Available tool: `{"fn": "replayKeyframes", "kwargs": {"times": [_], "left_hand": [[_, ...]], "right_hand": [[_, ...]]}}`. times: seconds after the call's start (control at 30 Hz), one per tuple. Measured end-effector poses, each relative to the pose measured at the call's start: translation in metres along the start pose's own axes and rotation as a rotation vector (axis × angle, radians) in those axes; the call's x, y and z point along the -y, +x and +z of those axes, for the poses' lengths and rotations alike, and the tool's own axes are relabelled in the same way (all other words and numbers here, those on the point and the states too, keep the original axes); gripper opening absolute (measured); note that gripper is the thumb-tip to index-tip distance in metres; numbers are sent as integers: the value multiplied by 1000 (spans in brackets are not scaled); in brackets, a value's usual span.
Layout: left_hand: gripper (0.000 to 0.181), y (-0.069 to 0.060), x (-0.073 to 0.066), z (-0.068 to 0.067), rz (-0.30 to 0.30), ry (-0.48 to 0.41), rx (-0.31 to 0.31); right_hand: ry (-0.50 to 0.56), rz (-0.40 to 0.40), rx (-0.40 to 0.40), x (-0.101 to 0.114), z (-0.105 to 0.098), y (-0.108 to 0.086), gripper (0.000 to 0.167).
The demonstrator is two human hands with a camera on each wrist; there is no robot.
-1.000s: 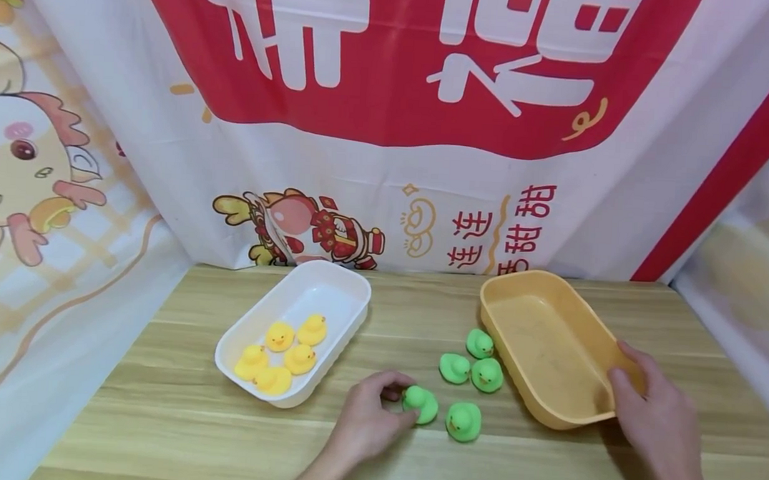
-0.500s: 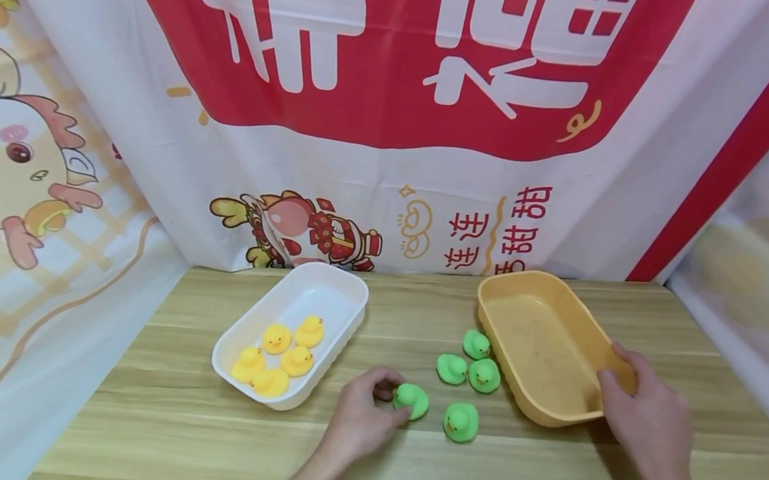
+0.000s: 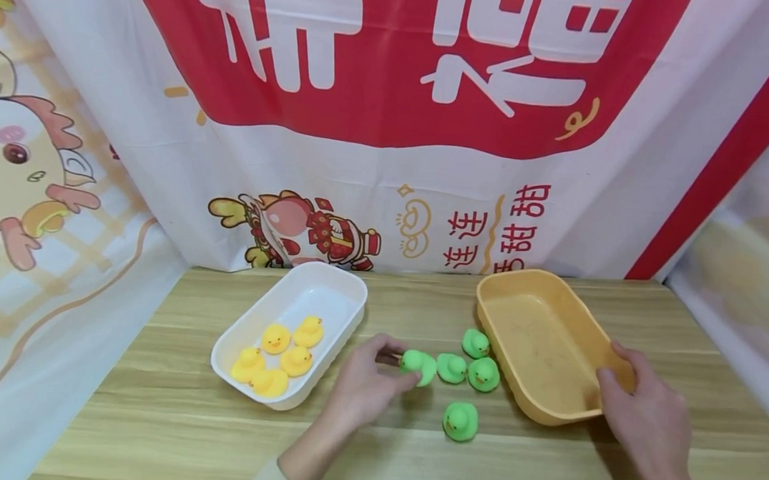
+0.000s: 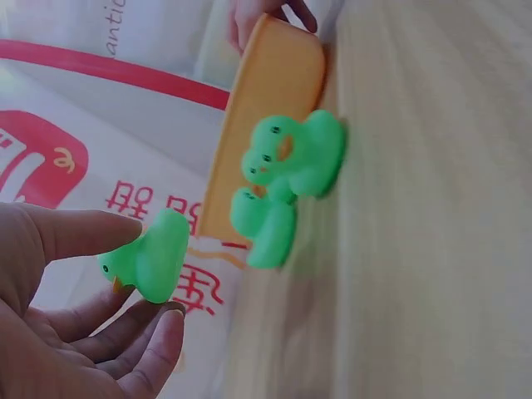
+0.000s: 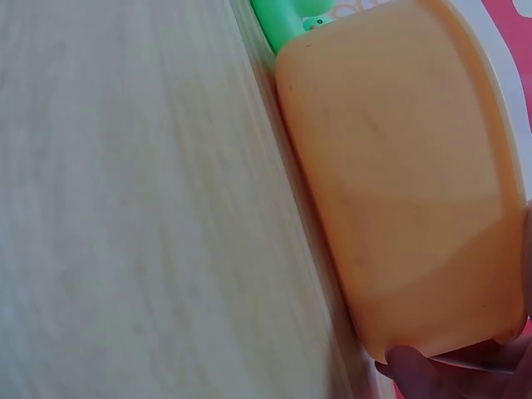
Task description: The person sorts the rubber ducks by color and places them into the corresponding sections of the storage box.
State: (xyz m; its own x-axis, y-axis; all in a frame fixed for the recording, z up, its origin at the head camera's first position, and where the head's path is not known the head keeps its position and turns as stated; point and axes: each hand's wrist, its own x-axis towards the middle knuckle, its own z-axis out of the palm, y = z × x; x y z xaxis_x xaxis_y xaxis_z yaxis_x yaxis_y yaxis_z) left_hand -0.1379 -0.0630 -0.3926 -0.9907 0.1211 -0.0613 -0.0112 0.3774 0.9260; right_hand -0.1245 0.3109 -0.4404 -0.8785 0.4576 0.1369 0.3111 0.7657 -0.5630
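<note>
Between thumb and fingers my left hand point(image 3: 368, 382) pinches a green toy duck point(image 4: 154, 258), lifted off the table in the left wrist view. Several other green ducks stand on the table to its right: a near one point(image 3: 460, 421) by itself, and a cluster point(image 3: 484, 374) beside the orange tub. My right hand point(image 3: 650, 416) grips the right rim of that orange tub point(image 3: 550, 351), thumb inside the wall; the tub's inside is bare. In the right wrist view, fingertips point(image 5: 411, 370) show at the tub's lower corner.
A white tub point(image 3: 252, 313) at the left holds several yellow ducks point(image 3: 275, 339). The wooden table point(image 3: 158, 416) ends at a printed cloth point(image 3: 389, 140) hanging behind it, with more cloth at both sides.
The left hand has raised its green duck and moved it away from me, beside the cluster. The right hand keeps its grip on the orange tub, which stays in place.
</note>
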Motion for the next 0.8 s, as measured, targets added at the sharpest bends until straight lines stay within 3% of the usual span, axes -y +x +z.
{"fn": "replayKeyframes", "kwargs": {"times": [0.2, 0.5, 0.63, 0.8], "left_hand": [[39, 18, -33, 15, 71, -32, 71], [28, 35, -77, 65, 143, -51, 223], [27, 41, -86, 83, 166, -47, 265], [28, 46, -86, 97, 179, -42, 274]], "right_hand": [[14, 8, 1, -1, 0, 0, 53], [75, -3, 8, -6, 1, 0, 52], [79, 3, 6, -6, 2, 0, 52], [91, 18, 6, -4, 4, 0, 52]]}}
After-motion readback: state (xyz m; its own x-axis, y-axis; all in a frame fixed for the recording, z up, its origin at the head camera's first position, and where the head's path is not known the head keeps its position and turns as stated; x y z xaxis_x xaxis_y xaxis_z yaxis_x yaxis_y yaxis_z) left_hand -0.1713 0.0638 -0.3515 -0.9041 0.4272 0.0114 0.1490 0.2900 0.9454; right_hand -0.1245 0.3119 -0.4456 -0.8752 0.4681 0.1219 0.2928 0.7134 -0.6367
